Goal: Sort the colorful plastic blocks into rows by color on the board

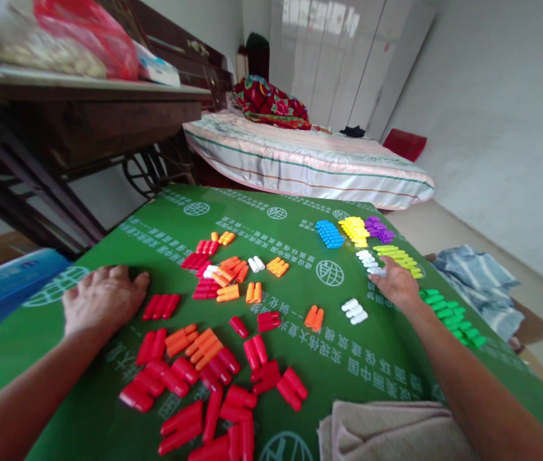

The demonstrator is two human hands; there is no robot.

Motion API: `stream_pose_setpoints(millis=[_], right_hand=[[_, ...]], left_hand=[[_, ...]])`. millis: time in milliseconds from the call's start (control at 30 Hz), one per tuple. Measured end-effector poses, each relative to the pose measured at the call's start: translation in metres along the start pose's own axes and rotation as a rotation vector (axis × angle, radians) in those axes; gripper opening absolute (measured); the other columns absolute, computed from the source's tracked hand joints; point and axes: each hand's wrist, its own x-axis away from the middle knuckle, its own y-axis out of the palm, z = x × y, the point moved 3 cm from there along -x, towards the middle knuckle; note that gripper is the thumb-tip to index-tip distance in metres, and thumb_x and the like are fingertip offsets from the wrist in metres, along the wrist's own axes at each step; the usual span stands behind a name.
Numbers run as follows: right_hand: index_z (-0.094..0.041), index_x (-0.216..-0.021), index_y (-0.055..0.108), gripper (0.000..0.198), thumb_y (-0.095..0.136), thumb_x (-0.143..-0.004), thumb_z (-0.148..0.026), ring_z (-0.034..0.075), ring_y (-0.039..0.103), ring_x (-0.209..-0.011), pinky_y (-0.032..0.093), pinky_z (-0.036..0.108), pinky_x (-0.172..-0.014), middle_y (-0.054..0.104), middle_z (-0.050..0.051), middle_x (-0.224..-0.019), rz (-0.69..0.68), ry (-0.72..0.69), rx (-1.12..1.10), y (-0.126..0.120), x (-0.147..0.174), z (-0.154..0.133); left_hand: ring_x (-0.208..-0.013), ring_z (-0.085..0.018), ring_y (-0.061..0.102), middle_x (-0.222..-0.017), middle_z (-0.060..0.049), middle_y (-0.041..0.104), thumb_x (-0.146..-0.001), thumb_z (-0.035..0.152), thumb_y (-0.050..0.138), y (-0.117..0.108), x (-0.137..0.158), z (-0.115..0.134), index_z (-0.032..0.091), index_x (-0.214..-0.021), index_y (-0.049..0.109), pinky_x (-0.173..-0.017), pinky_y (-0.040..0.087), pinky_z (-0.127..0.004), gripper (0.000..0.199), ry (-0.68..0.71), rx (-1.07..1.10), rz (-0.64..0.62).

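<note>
My left hand (103, 298) lies on the green board (300, 243) at the left, fingers stretched out and nothing in it, beside a row of red round-ended plastic pieces (161, 307). At the right, my right hand (396, 282) reaches down to a short column of white plastic pieces (366, 258); its thumb and fingers are closed on the nearest white piece. Around that hand lie lime pieces (399, 259), green pieces (451, 317), yellow pieces (354, 230), blue pieces (329, 234) and purple pieces (379, 229) in neat groups. Nearer me sits another white group (354, 311).
Loose red pieces (182, 426) and orange pieces (204, 347) spread over the middle and front left. A folded beige cloth (391, 432) rests at the front edge. Beyond stands a bed (310, 157); a wooden table (84, 121) is at the left. Striped fabric (476, 285) lies at right.
</note>
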Motion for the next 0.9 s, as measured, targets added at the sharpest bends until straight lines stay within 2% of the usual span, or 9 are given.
stream_pose_setpoints(millis=[467,633,767,900], right_hand=[[-0.02,-0.139,0.04,0.064,0.053,-0.082,-0.046,0.03,0.061,-0.107,0.047,0.038,-0.081,0.065,0.012,-0.119,-0.001,-0.018,-0.036,0.004,-0.007,0.005],[-0.016,-0.136,0.044,0.061,0.051,-0.084,-0.047,0.03,0.061,-0.108,0.047,0.038,-0.083,0.062,0.015,-0.123,0.085,-0.055,-0.06,-0.002,0.003,0.004],[-0.018,-0.124,0.056,0.047,0.051,-0.083,-0.042,0.025,0.065,-0.098,0.048,0.035,-0.08,0.068,0.011,-0.111,0.072,-0.113,-0.129,-0.004,0.021,0.004],[-0.023,-0.109,0.064,0.037,0.054,-0.081,-0.045,0.02,0.067,-0.08,0.049,0.029,-0.071,0.072,0.003,-0.088,-0.09,-0.217,-0.251,-0.002,0.05,-0.004]], left_hand=[[-0.125,-0.038,0.039,-0.132,-0.023,0.047,-0.084,0.056,0.016,-0.002,0.001,0.001,0.008,-0.119,0.052,-0.1,0.034,-0.052,0.069,-0.005,0.003,-0.014],[-0.125,-0.038,0.039,-0.132,-0.022,0.047,-0.085,0.056,0.017,-0.003,0.001,0.002,0.008,-0.119,0.053,-0.099,0.035,-0.051,0.069,-0.007,0.008,-0.009],[-0.126,-0.038,0.038,-0.134,-0.023,0.047,-0.085,0.055,0.017,-0.003,0.001,0.002,0.008,-0.12,0.052,-0.099,0.034,-0.052,0.068,-0.008,0.009,-0.006],[-0.125,-0.038,0.039,-0.133,-0.023,0.047,-0.085,0.055,0.018,-0.003,0.002,0.002,0.008,-0.119,0.053,-0.098,0.035,-0.052,0.068,-0.009,0.01,-0.007]])
